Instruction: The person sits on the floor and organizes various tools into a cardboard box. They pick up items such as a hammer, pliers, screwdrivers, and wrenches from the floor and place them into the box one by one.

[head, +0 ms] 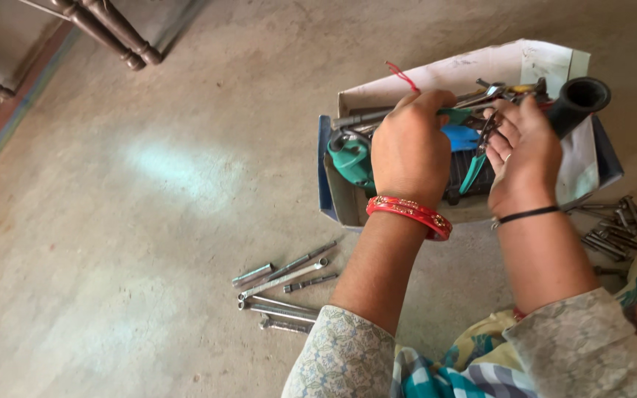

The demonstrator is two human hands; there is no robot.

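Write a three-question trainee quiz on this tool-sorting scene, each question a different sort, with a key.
1. True or false: both hands are inside the cardboard box of tools.
2. Multiple choice: the row of metal wrenches on the floor lies on which side of the left hand's forearm? A) its left B) its right C) under the box
3. Fill in: the right hand fingers a pair of pliers with ____ handles.

Key
1. True; both reach in among the tools.
2. A; a second, looser pile of metal tools lies to the right of the box.
3. Green.
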